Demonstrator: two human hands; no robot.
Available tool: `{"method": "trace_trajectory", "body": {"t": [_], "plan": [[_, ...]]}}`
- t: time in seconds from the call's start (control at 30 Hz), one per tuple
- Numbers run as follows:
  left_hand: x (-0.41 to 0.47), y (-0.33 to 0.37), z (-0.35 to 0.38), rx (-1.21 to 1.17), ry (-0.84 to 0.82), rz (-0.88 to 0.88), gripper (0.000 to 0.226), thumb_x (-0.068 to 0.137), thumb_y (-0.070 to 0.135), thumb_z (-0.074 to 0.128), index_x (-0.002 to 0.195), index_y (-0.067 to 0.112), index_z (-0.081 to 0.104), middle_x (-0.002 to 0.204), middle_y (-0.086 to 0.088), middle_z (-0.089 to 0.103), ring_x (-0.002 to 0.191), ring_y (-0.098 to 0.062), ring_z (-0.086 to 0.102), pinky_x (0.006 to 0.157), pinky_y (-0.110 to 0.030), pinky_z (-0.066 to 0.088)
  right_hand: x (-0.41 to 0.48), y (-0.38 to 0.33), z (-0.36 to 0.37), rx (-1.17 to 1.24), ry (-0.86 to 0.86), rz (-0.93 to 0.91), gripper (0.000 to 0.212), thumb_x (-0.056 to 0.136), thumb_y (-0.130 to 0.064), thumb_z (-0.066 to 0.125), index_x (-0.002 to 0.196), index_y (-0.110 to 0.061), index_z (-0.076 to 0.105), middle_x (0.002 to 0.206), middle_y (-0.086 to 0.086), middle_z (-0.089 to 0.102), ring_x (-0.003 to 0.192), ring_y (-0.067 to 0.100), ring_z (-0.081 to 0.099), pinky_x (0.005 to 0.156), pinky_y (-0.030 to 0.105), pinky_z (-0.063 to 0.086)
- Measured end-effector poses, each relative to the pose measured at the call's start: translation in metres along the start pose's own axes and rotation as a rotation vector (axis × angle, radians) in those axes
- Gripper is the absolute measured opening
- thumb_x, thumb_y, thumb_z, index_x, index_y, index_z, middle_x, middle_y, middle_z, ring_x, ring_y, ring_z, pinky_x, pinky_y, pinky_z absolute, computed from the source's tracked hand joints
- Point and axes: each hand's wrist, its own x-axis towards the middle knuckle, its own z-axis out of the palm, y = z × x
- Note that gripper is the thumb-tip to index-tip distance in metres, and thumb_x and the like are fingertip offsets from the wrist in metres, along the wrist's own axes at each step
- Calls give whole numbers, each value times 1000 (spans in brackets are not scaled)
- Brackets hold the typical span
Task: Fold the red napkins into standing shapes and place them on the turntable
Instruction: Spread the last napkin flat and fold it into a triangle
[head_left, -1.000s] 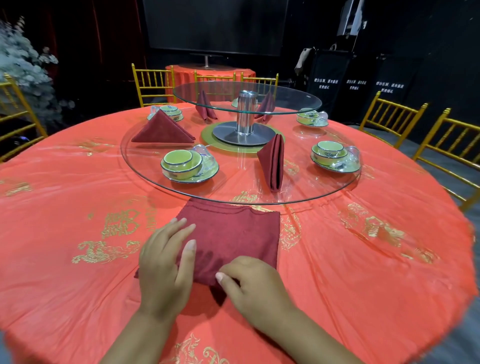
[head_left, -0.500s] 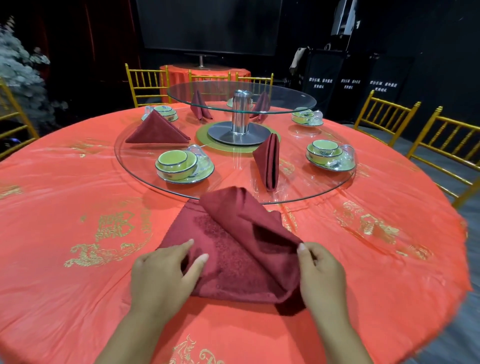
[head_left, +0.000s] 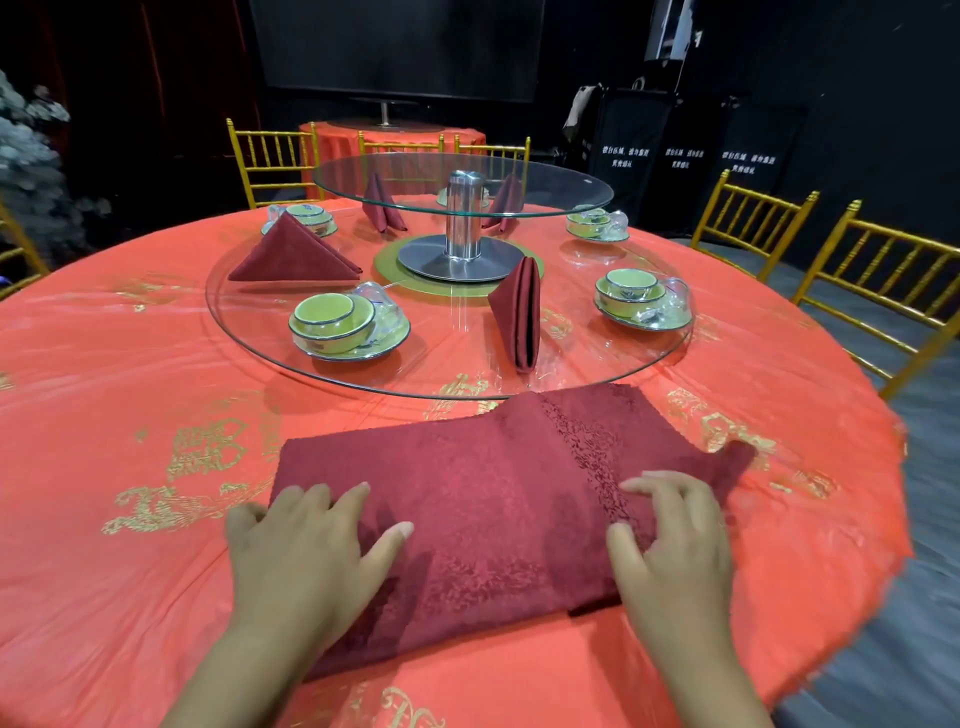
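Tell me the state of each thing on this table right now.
Flat napkin, spread out on the tablecloth, not yet standing.
Left hand, open, pressing it.
Right hand, open, resting on it.
Nearest folded napkin, upright on the turntable.
Triangle napkin, tented on the turntable.
Nearest cup, upright.
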Motion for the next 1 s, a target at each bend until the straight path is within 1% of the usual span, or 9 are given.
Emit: {"method": "trace_trajectory", "body": {"t": [0.03, 0.1, 0.17, 0.23, 0.37, 0.53, 0.7, 0.83, 1.0], "plan": [[2, 1, 1, -7, -27, 27, 84, 72, 78, 10, 126, 37, 60, 116, -1, 65, 111, -23, 59, 90, -47, 33, 5, -1, 3, 17, -116, -24, 29, 73, -9, 65, 102, -13, 65, 111, 5, 56, 108, 24, 52, 93, 29, 33], [8, 1, 10, -37, -144, 113, 91, 68, 83, -7, 146, 47, 24, 158, 2, 22, 145, -17, 19, 113, -49, 12, 13, 0, 10, -55, -414, -23, 41, 86, -23, 62, 127, -16, 56, 139, 8, 44, 131, 23, 39, 108, 30, 27], [10, 0, 19, -114, -264, 151, 93, 65, 86, -14, 148, 49, 5, 161, 7, -1, 148, -13, -3, 118, -46, 4, 20, 4, 17, -201, -618, 10, 57, 93, -44, 49, 145, -24, 34, 156, 4, 21, 144, 19, 17, 116, 35, 16], [5, -1, 23, -119, -308, 168, 97, 62, 87, -14, 148, 48, 5, 161, 8, 0, 148, -12, -1, 119, -43, 8, 23, 11, 20, -328, -717, 51, 63, 95, -56, 36, 149, -29, 22, 160, 0, 11, 147, 17, 7, 118, 40, 10], [-12, -6, 16, -51, -283, 183, 98, 59, 82, -15, 147, 50, 14, 159, 11, 16, 146, -11, 14, 115, -41, 15, 17, 20, 19, -398, -666, 29, 62, 93, -60, 32, 147, -30, 28, 158, -6, 17, 146, 12, 11, 117, 39, 11], [-4, -6, -3, -4, -140, 254, 95, 65, 80, -14, 146, 45, 19, 120, 19, 59, 117, -6, 51, 92, -32, 35, 14, 12, 27, -380, -678, -18, 66, 92, -60, 36, 149, -30, 23, 159, -3, 11, 147, 15, 6, 117, 43, 4], [56, 9, 8, -263, -208, 385, 60, 93, 63, 33, 146, 37, 31, 155, 9, 30, 142, -9, 26, 115, -33, 24, 25, -8, 47, -266, -841, -254, 72, 92, -58, 39, 152, -28, 12, 160, -6, -5, 146, 13, -8, 117, 39, -2], [94, 20, 33, -383, -235, 425, 57, 96, 51, 43, 147, 27, 33, 157, 3, 27, 144, -11, 21, 116, -33, 23, 27, -21, 63, -239, -907, -430, 70, 94, -57, 37, 152, -28, 11, 160, -7, -5, 146, 13, -9, 118, 40, -5], [106, 18, 50, -361, -258, 403, 63, 94, 57, 40, 148, 27, 30, 151, 4, 38, 137, -15, 36, 109, -38, 35, 20, -15, 68, -275, -912, -458, 68, 95, -59, 29, 152, -28, 11, 160, -7, -1, 146, 11, -7, 118, 40, -5]]}}
